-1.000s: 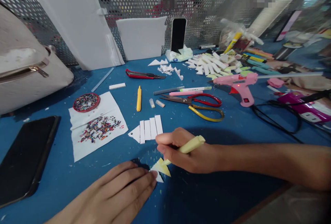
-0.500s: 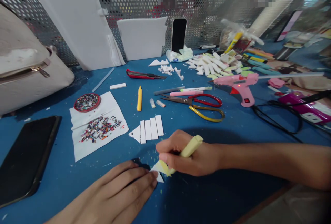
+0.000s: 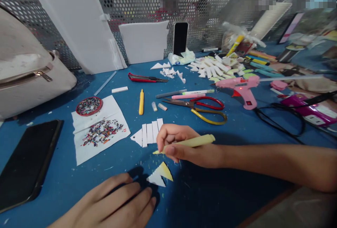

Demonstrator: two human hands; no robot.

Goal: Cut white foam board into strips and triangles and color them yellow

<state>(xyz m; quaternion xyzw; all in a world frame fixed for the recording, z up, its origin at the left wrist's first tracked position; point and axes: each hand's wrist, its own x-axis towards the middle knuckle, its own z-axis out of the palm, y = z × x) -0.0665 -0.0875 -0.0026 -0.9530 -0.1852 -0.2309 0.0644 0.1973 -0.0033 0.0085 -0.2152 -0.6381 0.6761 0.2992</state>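
My right hand (image 3: 188, 147) is closed round a pale yellow marker (image 3: 196, 141), its tip pointing left and raised off the table. Below that tip lies a small notched white foam piece (image 3: 157, 178), coloured yellow along its right part. My left hand (image 3: 118, 201) rests at the lower left, fingers stretched out and slightly bent, with the fingertips just short of the piece. Behind my right hand, several white foam strips (image 3: 149, 133) lie in a row beside a pointed piece with a dark dot (image 3: 137, 138); my fingers overlap the row's right end.
On the blue table lie scissors (image 3: 195, 105), a red cutter knife (image 3: 146, 78), a yellow marker (image 3: 141, 102) and a pink glue gun (image 3: 243, 86). Beads lie on a paper sheet (image 3: 101, 154). A dark phone (image 3: 28, 161) is at left, a bag (image 3: 31, 77) behind it.
My right hand has lifted the marker off the foam piece and tilted it flatter. My left fingers have let go of the piece and drawn back left, leaving it fully visible.
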